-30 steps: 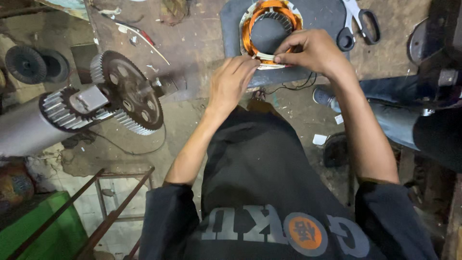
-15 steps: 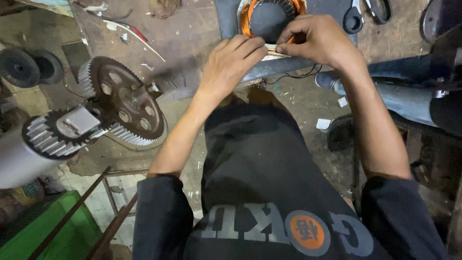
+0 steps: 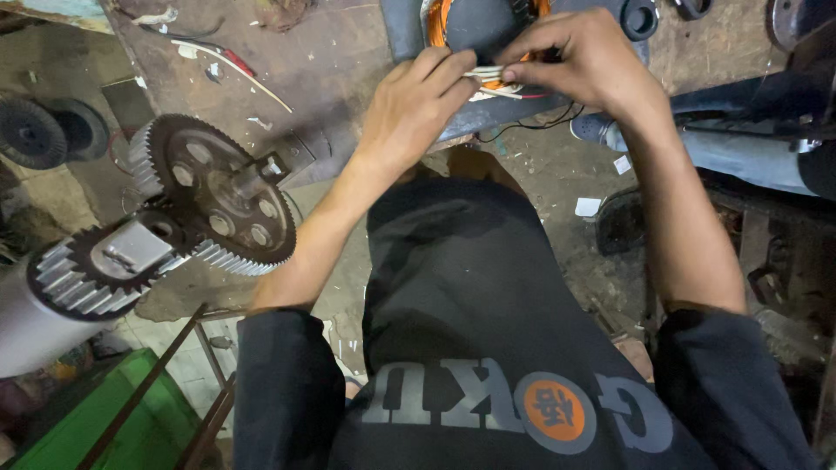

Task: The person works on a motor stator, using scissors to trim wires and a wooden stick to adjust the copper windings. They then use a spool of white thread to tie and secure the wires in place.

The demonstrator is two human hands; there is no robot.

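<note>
My left hand [image 3: 416, 103] and my right hand [image 3: 579, 59] meet at the top middle of the head view, both pinching a small bundle of white wire leads [image 3: 488, 77]. The leads come off a round motor stator with orange copper windings [image 3: 438, 16], which lies on a dark slab [image 3: 405, 30] at the top edge and is mostly cut off by the frame. A thin black wire [image 3: 549, 120] hangs below the slab's near edge. My fingers hide where the leads join the winding.
A large toothed gear wheel [image 3: 218, 196] and a smaller gear on a grey shaft [image 3: 100, 265] stand at the left. A scissors handle [image 3: 640, 17] lies at the top right. A green crate [image 3: 96, 418] sits bottom left, with a metal rod frame [image 3: 205, 348] beside it.
The view has dropped, so the stator and my hands now sit nearer the top edge. Both hands stay together on the white leads; the scissors have mostly slid out of frame.
</note>
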